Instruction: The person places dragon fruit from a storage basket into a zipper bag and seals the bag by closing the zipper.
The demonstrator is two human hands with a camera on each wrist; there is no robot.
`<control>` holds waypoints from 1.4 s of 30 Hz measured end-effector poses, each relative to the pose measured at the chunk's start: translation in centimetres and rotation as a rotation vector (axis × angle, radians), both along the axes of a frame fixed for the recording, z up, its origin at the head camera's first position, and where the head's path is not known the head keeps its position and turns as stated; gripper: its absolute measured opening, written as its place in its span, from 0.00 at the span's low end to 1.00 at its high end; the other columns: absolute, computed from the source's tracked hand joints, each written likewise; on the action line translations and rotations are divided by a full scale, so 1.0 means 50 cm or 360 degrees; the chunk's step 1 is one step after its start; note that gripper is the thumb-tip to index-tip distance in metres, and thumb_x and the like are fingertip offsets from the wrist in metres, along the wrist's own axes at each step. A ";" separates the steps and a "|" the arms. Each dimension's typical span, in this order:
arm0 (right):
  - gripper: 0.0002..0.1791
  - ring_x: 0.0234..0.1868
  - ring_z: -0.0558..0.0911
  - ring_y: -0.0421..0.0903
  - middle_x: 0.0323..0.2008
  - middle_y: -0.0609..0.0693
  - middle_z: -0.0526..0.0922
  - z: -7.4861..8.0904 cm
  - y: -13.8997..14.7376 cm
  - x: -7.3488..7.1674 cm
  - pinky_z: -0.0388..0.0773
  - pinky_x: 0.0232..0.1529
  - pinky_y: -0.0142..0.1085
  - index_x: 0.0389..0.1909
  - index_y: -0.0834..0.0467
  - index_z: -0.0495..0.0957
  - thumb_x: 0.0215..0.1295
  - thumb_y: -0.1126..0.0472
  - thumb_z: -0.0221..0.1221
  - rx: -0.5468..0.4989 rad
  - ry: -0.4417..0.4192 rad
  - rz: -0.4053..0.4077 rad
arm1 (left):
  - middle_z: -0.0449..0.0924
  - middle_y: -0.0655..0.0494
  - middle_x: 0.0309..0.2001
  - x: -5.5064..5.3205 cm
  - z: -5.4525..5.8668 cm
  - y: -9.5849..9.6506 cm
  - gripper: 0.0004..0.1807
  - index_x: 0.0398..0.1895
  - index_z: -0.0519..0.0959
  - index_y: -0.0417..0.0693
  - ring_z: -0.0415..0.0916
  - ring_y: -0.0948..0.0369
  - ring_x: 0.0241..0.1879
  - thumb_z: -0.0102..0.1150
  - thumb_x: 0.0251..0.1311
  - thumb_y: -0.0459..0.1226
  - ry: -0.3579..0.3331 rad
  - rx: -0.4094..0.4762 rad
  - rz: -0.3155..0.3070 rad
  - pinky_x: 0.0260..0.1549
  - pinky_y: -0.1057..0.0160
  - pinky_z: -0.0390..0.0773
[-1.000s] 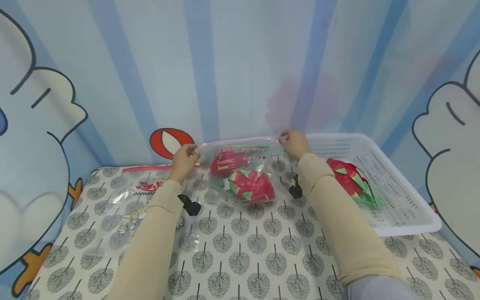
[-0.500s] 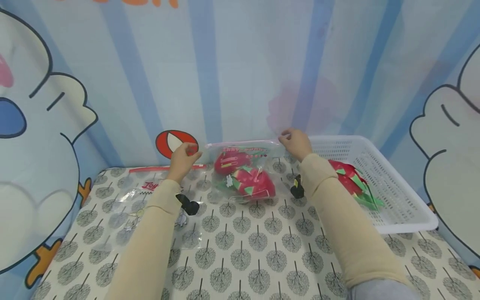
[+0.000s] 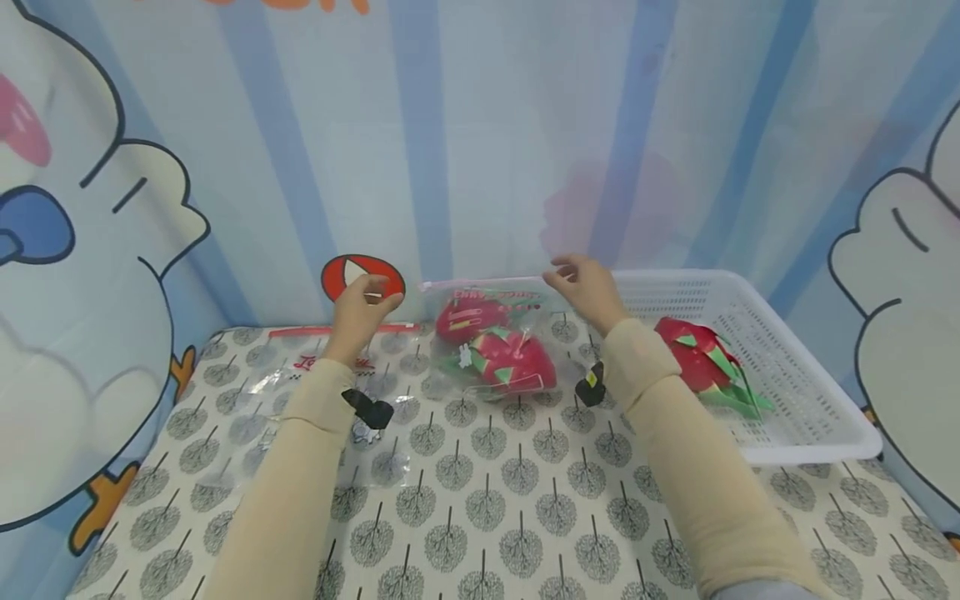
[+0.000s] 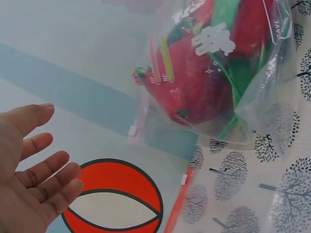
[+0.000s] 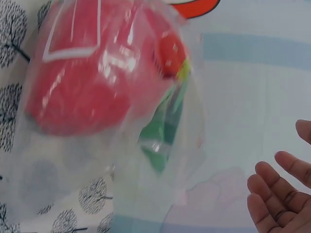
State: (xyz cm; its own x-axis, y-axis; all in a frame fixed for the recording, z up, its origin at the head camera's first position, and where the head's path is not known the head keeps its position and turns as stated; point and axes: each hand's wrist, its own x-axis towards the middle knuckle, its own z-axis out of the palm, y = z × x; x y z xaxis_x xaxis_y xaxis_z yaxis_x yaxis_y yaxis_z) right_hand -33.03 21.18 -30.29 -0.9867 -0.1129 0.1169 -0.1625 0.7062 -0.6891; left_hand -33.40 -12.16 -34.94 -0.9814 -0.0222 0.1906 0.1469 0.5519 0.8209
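A clear zip bag [image 3: 480, 293] with pink lettering and a pink slider edge lies at the back middle in the head view. Through its film show red, dragon-fruit-like things [image 3: 517, 362] with green leaf-like parts. My left hand [image 3: 357, 317] hovers to the left of the bag, fingers loosely bent and holding nothing; the left wrist view has this hand [image 4: 41, 170] apart from the bag [image 4: 214, 131]. Near the bag's upper right corner is my right hand [image 3: 588, 292], holding nothing. In the right wrist view a gap separates its fingers [image 5: 265, 194] from the film.
To the right stands a white plastic basket [image 3: 817, 392] with another red and green piece [image 3: 697, 358] in it. A second clear bag [image 3: 300, 362] with a red slider strip lies flat at left, partly under my left arm. A patterned curtain [image 3: 495, 142] rises behind the table.
Both hands have let go of the bag's top edge and come away from it, the left hand leftward. The bag has settled lower on the table. The camera view has shifted slightly.
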 end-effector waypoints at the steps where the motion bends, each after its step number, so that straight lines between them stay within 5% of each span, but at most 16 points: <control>1: 0.29 0.60 0.74 0.58 0.61 0.62 0.74 0.002 -0.004 0.003 0.72 0.60 0.52 0.67 0.60 0.64 0.71 0.50 0.52 -0.0004 0.0015 0.0016 | 0.73 0.42 0.59 0.003 0.004 -0.002 0.26 0.62 0.70 0.45 0.71 0.47 0.58 0.59 0.64 0.46 0.0006 0.0008 -0.0006 0.53 0.46 0.76; 10: 0.28 0.56 0.77 0.58 0.58 0.63 0.75 0.021 -0.042 0.028 0.76 0.56 0.51 0.66 0.60 0.66 0.70 0.52 0.55 -0.0033 0.0197 0.0182 | 0.73 0.44 0.60 0.028 0.033 -0.027 0.28 0.63 0.70 0.47 0.72 0.48 0.59 0.60 0.63 0.47 0.0068 0.0130 0.0087 0.54 0.47 0.75; 18: 0.25 0.51 0.80 0.55 0.54 0.58 0.79 0.019 -0.096 0.053 0.79 0.52 0.47 0.64 0.58 0.68 0.70 0.52 0.56 -0.0111 0.0182 0.0249 | 0.73 0.43 0.60 0.044 0.045 -0.061 0.28 0.64 0.70 0.47 0.69 0.48 0.60 0.60 0.63 0.48 0.0089 0.0159 0.0145 0.58 0.45 0.71; 34: 0.18 0.46 0.83 0.52 0.48 0.57 0.83 -0.024 -0.180 0.061 0.81 0.48 0.42 0.54 0.62 0.76 0.69 0.56 0.57 -0.0205 0.0080 0.0303 | 0.71 0.46 0.64 0.056 0.018 -0.130 0.28 0.65 0.69 0.47 0.69 0.50 0.63 0.59 0.64 0.46 0.0012 0.0269 0.0286 0.62 0.48 0.69; 42: 0.16 0.46 0.82 0.50 0.46 0.56 0.84 -0.058 -0.243 0.056 0.81 0.47 0.38 0.50 0.61 0.78 0.67 0.57 0.59 -0.0188 -0.0020 0.0280 | 0.72 0.48 0.63 0.057 -0.033 -0.199 0.28 0.65 0.70 0.51 0.70 0.53 0.61 0.57 0.64 0.51 -0.0088 0.0208 0.0490 0.58 0.49 0.73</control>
